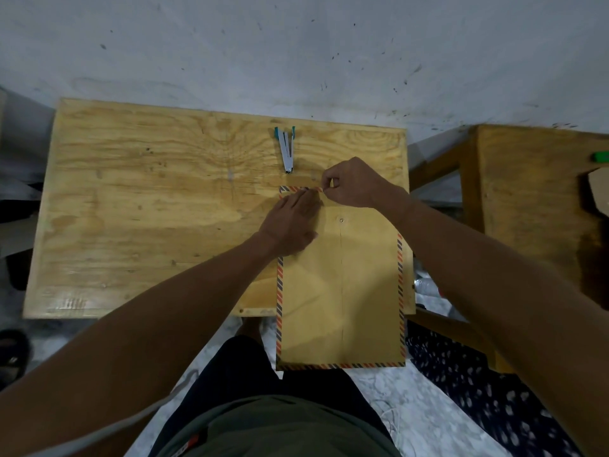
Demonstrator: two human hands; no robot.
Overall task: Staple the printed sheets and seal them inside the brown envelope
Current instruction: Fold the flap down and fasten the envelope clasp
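A brown envelope with a red-and-blue striped border lies on the right part of the wooden table, its lower end hanging over the front edge. My left hand presses flat on the envelope's upper left, fingers straight. At the envelope's top edge my right hand pinches the striped flap with fingertips and thumb. A metal clasp button shows on the envelope below my right hand. Beyond the envelope lies a silver stapler with teal ends, open in a V. The printed sheets are not visible.
A white wall rises behind the table. A second wooden table stands to the right with a green object on it. Below are my dark shorts, a patterned cloth and a sandal on the floor.
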